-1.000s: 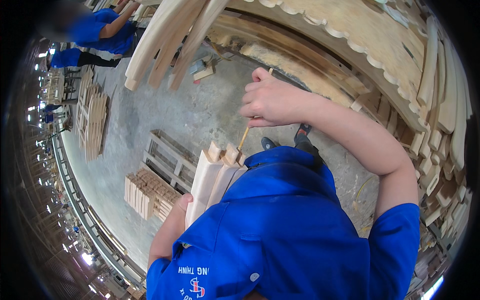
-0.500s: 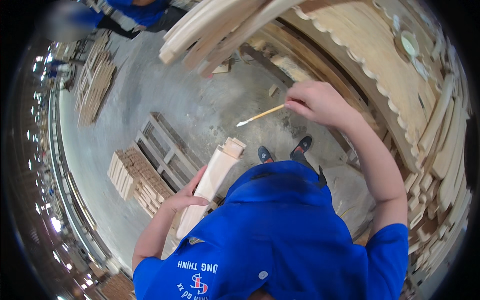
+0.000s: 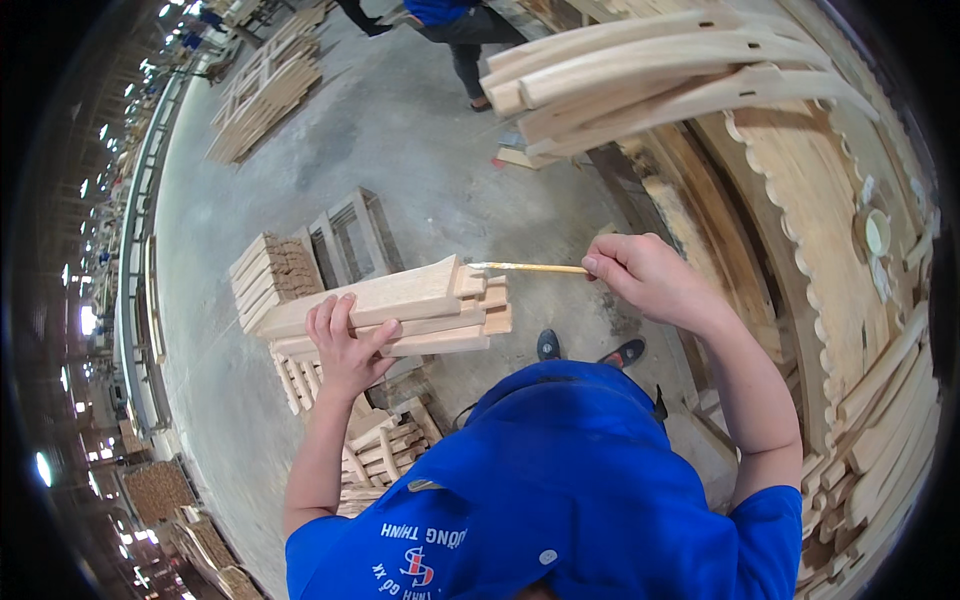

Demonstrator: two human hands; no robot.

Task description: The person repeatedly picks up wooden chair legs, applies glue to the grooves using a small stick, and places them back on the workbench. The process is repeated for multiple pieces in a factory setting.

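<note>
Left hand (image 3: 345, 345) grasps a bundle of wooden pieces (image 3: 400, 310), held level. Right hand (image 3: 645, 275) pinches a thin stick (image 3: 530, 267), its tip touching the bundle's end.

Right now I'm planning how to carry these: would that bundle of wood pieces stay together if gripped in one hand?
Probably stiff: the wood pieces look solid. They may slide apart, being loosely stacked with uneven ends. The left hand wraps only one spot, so the bundle could tilt.

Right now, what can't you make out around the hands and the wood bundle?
Head view only:
- Left hand palm and thumb: behind the wooden pieces.
- Thin stick rear end: inside the right hand.
- Stick tip: too small to tell whether it touches the wood.
- Person's torso: blocked by the blue cap.
</note>
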